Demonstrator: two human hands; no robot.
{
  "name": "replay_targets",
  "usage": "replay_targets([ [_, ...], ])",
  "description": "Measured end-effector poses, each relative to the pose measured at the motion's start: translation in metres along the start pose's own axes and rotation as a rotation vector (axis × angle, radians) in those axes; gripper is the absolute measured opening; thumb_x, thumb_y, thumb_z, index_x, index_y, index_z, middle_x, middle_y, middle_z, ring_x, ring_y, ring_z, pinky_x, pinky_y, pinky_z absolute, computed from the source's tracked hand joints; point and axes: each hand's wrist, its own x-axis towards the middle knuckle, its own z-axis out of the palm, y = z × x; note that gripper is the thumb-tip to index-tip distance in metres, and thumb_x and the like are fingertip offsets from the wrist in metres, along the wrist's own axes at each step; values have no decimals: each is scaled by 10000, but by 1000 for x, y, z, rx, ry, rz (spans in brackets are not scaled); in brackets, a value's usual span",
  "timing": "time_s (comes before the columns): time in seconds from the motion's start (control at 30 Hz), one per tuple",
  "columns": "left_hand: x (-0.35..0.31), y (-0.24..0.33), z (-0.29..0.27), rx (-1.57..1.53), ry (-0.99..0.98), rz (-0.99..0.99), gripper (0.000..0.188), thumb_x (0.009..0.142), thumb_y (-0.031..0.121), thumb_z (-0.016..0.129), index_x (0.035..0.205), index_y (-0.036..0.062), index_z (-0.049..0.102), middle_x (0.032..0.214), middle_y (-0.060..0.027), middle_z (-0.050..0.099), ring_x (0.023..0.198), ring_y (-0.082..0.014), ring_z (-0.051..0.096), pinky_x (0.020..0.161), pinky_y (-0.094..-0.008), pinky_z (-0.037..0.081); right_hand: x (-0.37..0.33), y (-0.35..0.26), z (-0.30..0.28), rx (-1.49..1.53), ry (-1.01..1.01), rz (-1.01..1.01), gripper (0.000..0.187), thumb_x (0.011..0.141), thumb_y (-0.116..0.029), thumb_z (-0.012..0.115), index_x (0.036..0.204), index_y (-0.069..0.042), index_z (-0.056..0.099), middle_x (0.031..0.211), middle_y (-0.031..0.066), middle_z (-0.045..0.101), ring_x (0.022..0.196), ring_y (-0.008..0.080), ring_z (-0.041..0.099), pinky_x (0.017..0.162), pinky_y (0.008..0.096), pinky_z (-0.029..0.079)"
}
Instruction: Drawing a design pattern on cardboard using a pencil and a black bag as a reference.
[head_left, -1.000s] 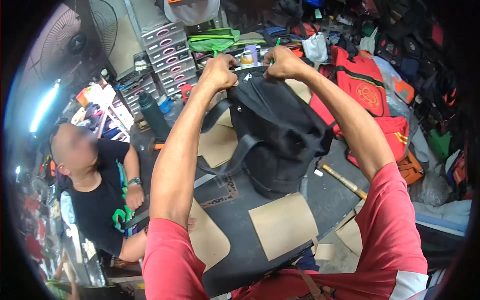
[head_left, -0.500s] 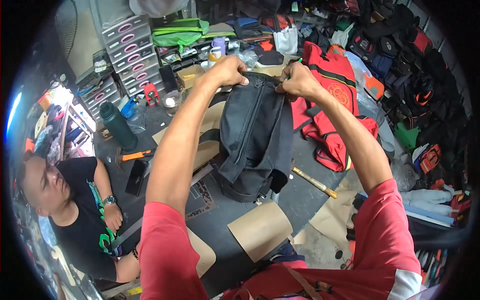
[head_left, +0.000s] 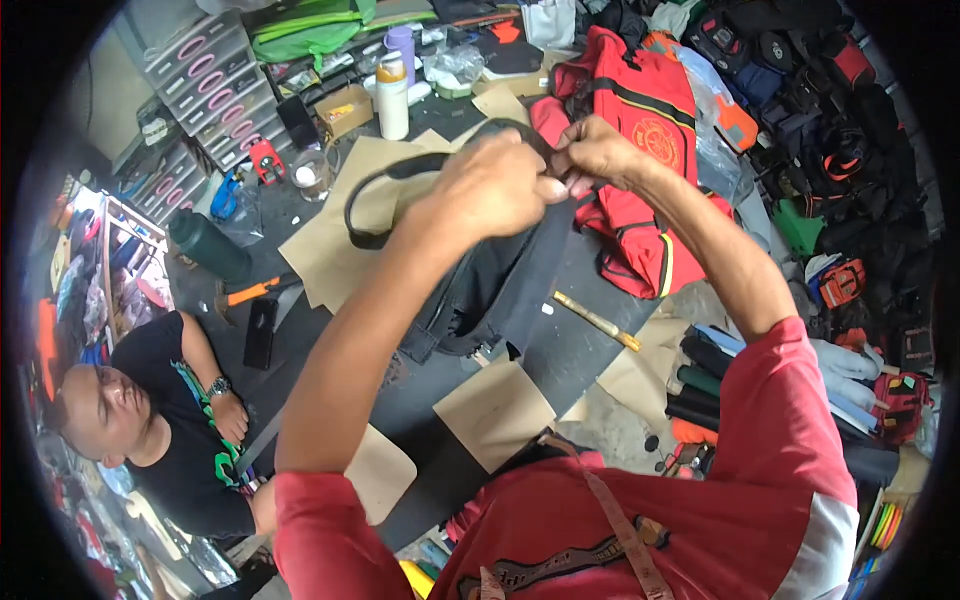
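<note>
A black fabric bag (head_left: 505,265) stands on the dark worktable in front of me, its upper part partly hidden by my hands and left forearm. My left hand (head_left: 500,185) is closed on the bag's top edge, thumb pointing toward the other hand. Right beside it, my right hand (head_left: 597,152) pinches the bag at the same edge, fingertips nearly meeting. A black strap loop (head_left: 365,200) hangs out on the bag's left side, over brown paper sheets (head_left: 320,255). Just right of the bag lies a red bag (head_left: 640,130) with black and yellow bands.
A seated person in a black shirt (head_left: 165,420) rests an arm on the table's left side. Nearby are a hammer (head_left: 245,292), phone (head_left: 260,333), dark green bottle (head_left: 208,245) and white bottle (head_left: 392,100). A yellowish stick (head_left: 597,321) lies right of the bag; many bags (head_left: 790,120) are heaped far right.
My left hand has moved right along the top edge, close to my right hand. The bag has turned, so its front zipper is covered and the strap loop shows more. The view has shifted.
</note>
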Motion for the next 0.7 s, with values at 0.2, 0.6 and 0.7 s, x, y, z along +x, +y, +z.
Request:
replay_targets([
  [0.2,-17,37,39,14,-110,-194,642,1005,408,697,1491,9,565,1439,-218,533,1365,-418,534,1121,-560,451,5,-3,-9,12,-68,70,171,787,59,831,860,-1,690,781,106,740,578,187,722,517,314,639],
  [0.6,-21,33,71,-21,32,-244,676,1039,487,619,1587,105,507,1437,-186,498,1385,-435,456,1167,-565,367,7,-7,0,-121,-30,116,193,771,58,788,827,-37,629,709,70,667,555,174,672,485,314,603],
  [0.7,-23,28,71,-90,103,-257,682,1062,562,542,1566,103,540,1415,-195,509,1377,-428,450,1163,-579,359,8,-6,0,-72,-26,106,183,768,65,776,814,-39,633,691,72,671,544,172,672,474,312,598],
])
